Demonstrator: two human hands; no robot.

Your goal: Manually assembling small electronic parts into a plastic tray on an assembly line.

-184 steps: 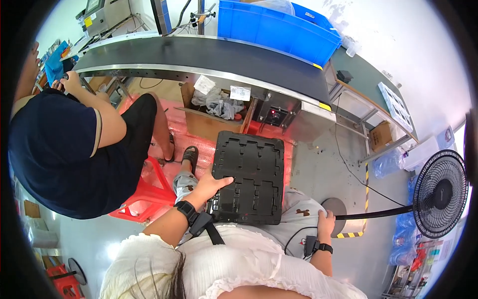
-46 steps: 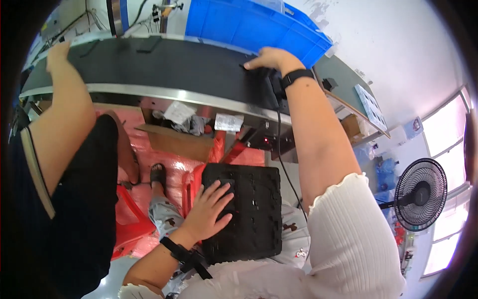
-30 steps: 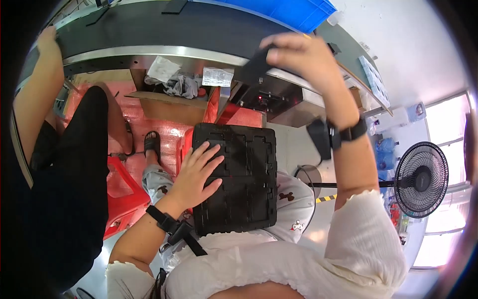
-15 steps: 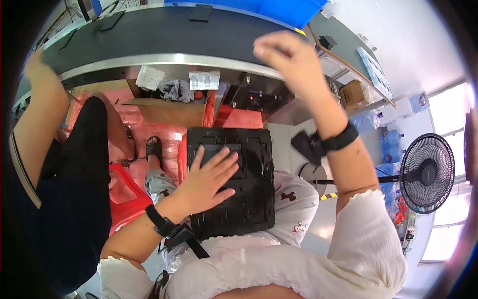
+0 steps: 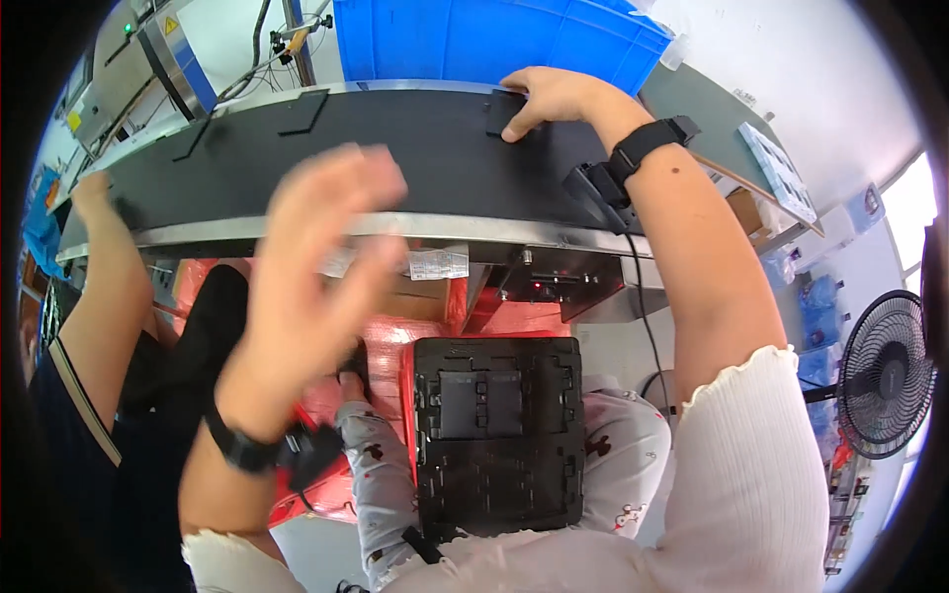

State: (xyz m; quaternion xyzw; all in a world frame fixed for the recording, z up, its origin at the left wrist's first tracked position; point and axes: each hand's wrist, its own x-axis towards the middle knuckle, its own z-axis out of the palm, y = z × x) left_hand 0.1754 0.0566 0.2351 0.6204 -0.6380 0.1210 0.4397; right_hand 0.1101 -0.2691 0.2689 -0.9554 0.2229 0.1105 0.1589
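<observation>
A black tray (image 5: pixel 499 489) with moulded slots rests across my lap, and two flat black rectangular pieces (image 5: pixel 480 405) lie side by side in its far part. My right hand (image 5: pixel 559 96) reaches over the dark conveyor belt (image 5: pixel 425 163) and pinches a thin black rectangular piece (image 5: pixel 502 111) near the belt's far edge. Motion blurs my left hand (image 5: pixel 321 252), raised before the belt's near edge with thumb and fingers apart and nothing visible in it. Further left on the belt lie two more flat black pieces, one nearer (image 5: pixel 303 113) and one farther off (image 5: pixel 193 140).
A large blue bin (image 5: pixel 494 44) stands behind the belt. At the left, a co-worker's arm (image 5: pixel 114 257) reaches onto the belt. A metal rail (image 5: pixel 474 227) runs along its near edge. A black fan (image 5: pixel 890 376) stands at the right, beside a green-topped table (image 5: pixel 702 114).
My left hand has lifted off the tray and moved up toward the belt. My right hand has come down onto a flat black piece. The view has shifted upward, showing more of the belt.
</observation>
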